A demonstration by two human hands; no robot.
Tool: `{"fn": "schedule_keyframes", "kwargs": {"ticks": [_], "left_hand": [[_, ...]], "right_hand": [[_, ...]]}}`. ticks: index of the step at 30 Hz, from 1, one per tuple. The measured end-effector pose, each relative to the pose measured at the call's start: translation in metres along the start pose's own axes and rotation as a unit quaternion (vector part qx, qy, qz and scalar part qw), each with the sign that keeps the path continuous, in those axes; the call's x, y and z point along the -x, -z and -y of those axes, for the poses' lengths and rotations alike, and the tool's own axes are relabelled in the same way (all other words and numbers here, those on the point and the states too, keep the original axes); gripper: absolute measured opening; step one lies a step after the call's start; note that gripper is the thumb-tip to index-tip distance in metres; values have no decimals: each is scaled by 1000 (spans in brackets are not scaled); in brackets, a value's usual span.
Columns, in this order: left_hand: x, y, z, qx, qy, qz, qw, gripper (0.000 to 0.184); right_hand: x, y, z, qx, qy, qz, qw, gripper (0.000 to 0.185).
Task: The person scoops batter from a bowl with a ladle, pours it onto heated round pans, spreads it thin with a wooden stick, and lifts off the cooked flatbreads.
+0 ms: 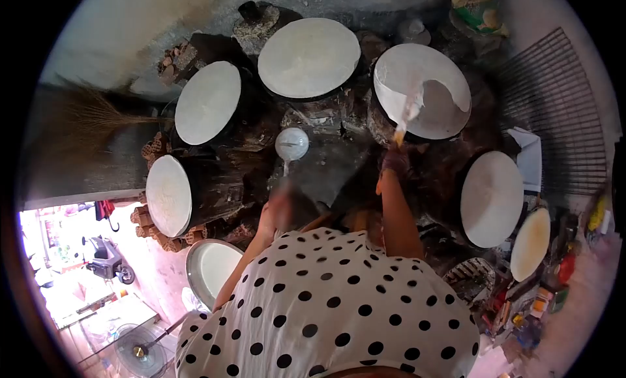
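My left hand [277,211], blurred, is closed around the handle of a ladle [291,144] with a round bowl of whitish liquid. The ladle is over the dark floor between the stoves. My right hand [394,164] grips a thin spatula-like tool [407,114] with a yellowish handle; its blade is smeared by motion. Its tip is over the round griddle [450,120] at upper right. A white, thin sheet [398,68] covers part of that griddle, with a curved edge beside bare grey surface. Whether the tool touches the sheet, I cannot tell.
Several white-topped round griddles, including one at the top centre [309,58] and one at right [492,200], form an arc around me. A white basin [214,268] stands at lower left, near a fan [140,352]. A wire rack [554,117] leans at right.
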State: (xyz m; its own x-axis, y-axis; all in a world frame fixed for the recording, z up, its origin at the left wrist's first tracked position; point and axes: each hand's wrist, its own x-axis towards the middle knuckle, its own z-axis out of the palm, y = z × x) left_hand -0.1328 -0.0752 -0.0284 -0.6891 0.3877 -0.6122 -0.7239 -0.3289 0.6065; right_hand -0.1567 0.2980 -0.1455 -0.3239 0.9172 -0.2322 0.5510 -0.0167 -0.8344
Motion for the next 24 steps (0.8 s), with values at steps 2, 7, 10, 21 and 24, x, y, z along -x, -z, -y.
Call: {"fn": "schedule_keyframes", "kwargs": {"ticks": [2, 7, 10, 21, 24], "left_hand": [[2, 30, 5, -61, -39, -20, 997, 33], [9, 70, -9, -86, 1, -44, 995, 34], [4, 103, -11, -51, 13, 7, 999, 34], [12, -7, -46, -71, 3, 40, 997, 38], [6, -20, -46, -128, 6, 37, 991, 38]], "right_hand": [[10, 12, 25, 11, -63, -35, 997, 51], [8, -64, 84, 146, 18, 67, 987, 54], [1, -79, 54, 126, -46, 74, 988, 60], [-22, 59, -7, 53, -115, 18, 992, 33], [-28, 22, -2, 127, -56, 63, 988, 36]]}}
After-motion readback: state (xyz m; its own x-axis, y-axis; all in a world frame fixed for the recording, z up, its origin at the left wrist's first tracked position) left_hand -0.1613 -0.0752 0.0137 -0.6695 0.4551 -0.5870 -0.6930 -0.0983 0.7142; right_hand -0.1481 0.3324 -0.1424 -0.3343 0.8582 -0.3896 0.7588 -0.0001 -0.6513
